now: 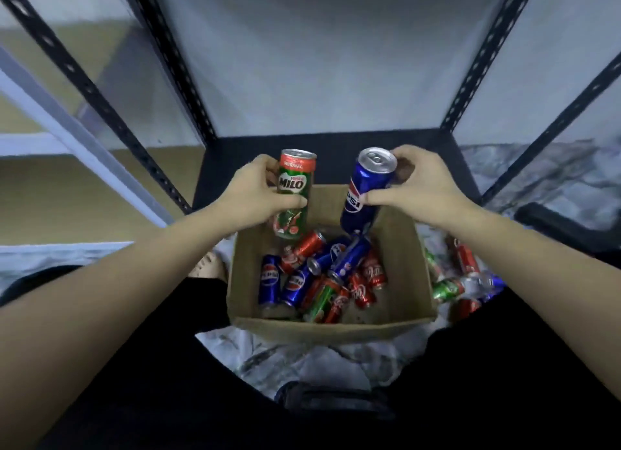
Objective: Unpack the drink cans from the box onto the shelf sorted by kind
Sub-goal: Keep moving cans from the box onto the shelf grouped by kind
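Observation:
My left hand (pixel 255 194) grips a green Milo can (pixel 293 184) upright above the far left corner of the cardboard box (pixel 403 248). My right hand (pixel 416 184) holds a blue Pepsi can (pixel 364 187), tilted, above the box's far side. Inside the box lie several cans in a heap: blue Pepsi cans (pixel 270 278), red Coca-Cola cans (pixel 361 290) and a green Milo can (pixel 321 300). The dark bottom shelf board (pixel 336 154) lies just beyond the box, with no cans visible on it.
Black perforated shelf uprights (pixel 174 66) rise at left and right (pixel 484 53) of the shelf bay. More cans (pixel 450 288) lie on the marbled floor to the right of the box. My dark-clothed legs flank the box. A black object (pixel 564 221) sits at right.

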